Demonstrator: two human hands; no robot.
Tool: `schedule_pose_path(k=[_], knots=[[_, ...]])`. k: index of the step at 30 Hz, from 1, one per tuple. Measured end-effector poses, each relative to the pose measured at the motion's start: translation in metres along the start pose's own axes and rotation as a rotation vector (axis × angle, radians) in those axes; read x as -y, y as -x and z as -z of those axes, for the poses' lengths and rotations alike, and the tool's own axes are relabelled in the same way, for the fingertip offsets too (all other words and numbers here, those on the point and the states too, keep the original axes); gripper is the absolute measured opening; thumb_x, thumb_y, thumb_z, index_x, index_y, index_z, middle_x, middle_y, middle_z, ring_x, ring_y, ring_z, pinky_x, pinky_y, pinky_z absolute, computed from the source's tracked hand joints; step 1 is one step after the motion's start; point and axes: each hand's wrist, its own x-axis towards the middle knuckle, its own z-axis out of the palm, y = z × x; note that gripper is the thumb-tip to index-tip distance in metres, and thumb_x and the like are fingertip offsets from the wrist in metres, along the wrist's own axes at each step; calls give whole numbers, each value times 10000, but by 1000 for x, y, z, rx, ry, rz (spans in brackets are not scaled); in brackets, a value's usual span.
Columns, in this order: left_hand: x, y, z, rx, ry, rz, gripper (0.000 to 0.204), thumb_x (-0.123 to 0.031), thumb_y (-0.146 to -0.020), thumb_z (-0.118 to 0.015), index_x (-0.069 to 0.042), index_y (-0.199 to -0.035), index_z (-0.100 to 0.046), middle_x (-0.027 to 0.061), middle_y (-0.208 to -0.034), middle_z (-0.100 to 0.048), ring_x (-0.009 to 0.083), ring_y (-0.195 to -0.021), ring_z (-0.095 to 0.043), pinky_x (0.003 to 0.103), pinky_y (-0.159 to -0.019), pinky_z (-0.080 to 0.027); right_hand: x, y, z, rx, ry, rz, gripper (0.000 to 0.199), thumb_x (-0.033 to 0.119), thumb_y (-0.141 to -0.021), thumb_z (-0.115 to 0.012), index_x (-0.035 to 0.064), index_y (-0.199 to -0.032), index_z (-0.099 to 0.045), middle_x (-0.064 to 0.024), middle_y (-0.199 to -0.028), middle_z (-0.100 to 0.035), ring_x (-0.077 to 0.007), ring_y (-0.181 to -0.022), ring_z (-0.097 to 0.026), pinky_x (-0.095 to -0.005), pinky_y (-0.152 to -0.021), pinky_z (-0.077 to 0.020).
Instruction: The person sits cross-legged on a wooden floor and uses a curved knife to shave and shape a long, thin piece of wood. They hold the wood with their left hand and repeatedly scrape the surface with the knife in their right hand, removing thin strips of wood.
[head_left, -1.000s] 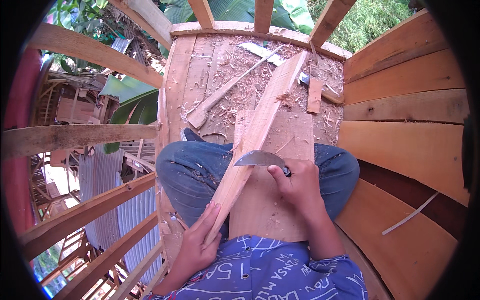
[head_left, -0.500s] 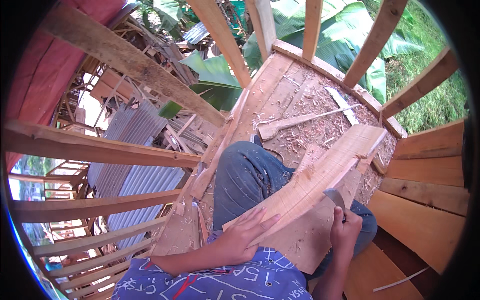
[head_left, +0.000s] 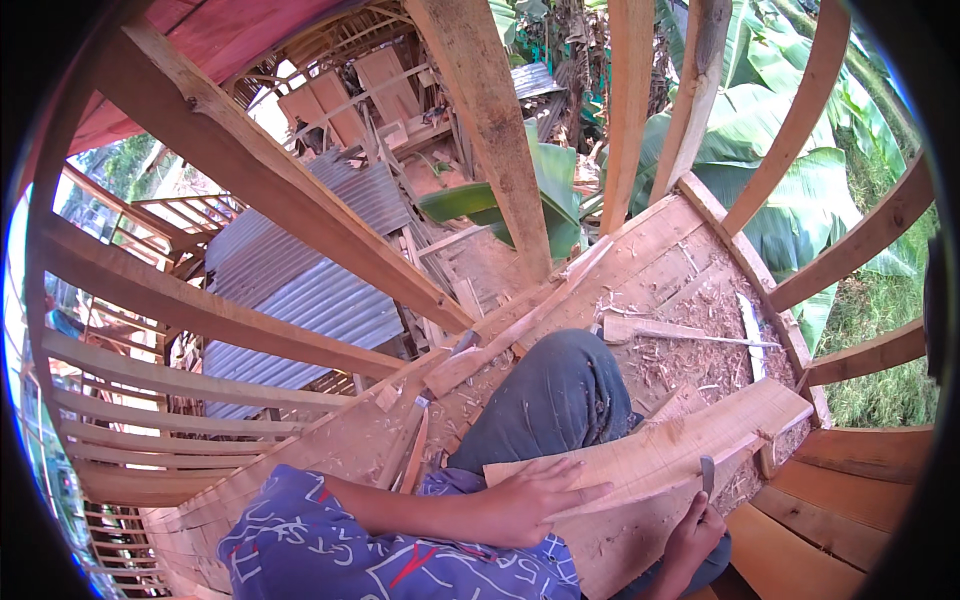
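A wide, slightly curved wooden board (head_left: 665, 445) slants across my lap, its far end up to the right. My left hand (head_left: 548, 498) lies flat on the board's near end with fingers stretched out. Closed round a handle, my right hand (head_left: 697, 535) holds a knife (head_left: 707, 474). Its short metal blade points up beside the board's right edge; whether it touches the wood I cannot tell. Beneath, a flat wooden panel (head_left: 610, 552) rests against my legs. My bent knee (head_left: 560, 385) in dark trousers is left of the board.
Wood shavings litter the plank floor (head_left: 650, 250) ahead, with a wooden-handled tool (head_left: 650, 330) and a long pale metal blade (head_left: 750, 335). Wooden posts (head_left: 500, 150) and slats surround me. Chisel-like tools (head_left: 410, 440) lie left of my knee. Outside are corrugated sheets (head_left: 300, 290) and banana leaves (head_left: 780, 190).
My view has swung left, so the board and hands appear lower and farther right. The knife blade now points more upright. My left hand stays on the board.
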Motion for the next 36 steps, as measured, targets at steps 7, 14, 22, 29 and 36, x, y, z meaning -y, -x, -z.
schedule_pose_path(k=[7, 14, 22, 29, 36], knots=[[4, 7, 4, -29, 29, -17, 862, -4, -756, -529, -209, -1546, -252, 340, -1428, -377, 501, -1391, -289, 553, -1155, -216, 8, -1, -7, -93, 59, -17, 596, 413, -983, -524, -79, -654, -452, -143, -496, -349, -216, -487, -329, -433, -497, -267], [3, 3, 6, -22, -49, -2, 854, 0, -750, -534, -211, -1537, -279, 346, -1428, -378, 510, -1389, -285, 557, -1143, -241, 10, -5, -6, -73, 37, -83, 511, 329, -967, -535, -83, -665, -508, -177, -505, -409, -251, -481, -400, -443, -496, -296], [-18, -8, 21, 12, 17, 76, 716, 30, -740, -593, -103, -1430, -459, 366, -1397, -413, 478, -1364, -352, 481, -1139, -297, 13, -8, 9, 10, 72, -154, 493, 421, -870, -657, -33, -686, -606, -242, -604, -551, -429, -592, -582, -458, -549, -440], [-18, -11, 20, 49, 7, 53, 760, 1, -746, -585, -157, -1469, -418, 358, -1419, -392, 489, -1358, -359, 533, -1108, -314, 10, -10, 19, 82, 61, -150, 493, 412, -877, -648, -31, -669, -585, -239, -599, -547, -433, -590, -568, -460, -547, -437], [-5, 2, 16, 36, -73, 27, 858, -12, -751, -583, -199, -1533, -286, 344, -1461, -340, 483, -1410, -269, 549, -1148, -223, -7, -12, -5, -57, -33, -109, 559, 345, -1005, -498, -102, -672, -496, -126, -493, -407, -174, -503, -363, -424, -496, -276]])
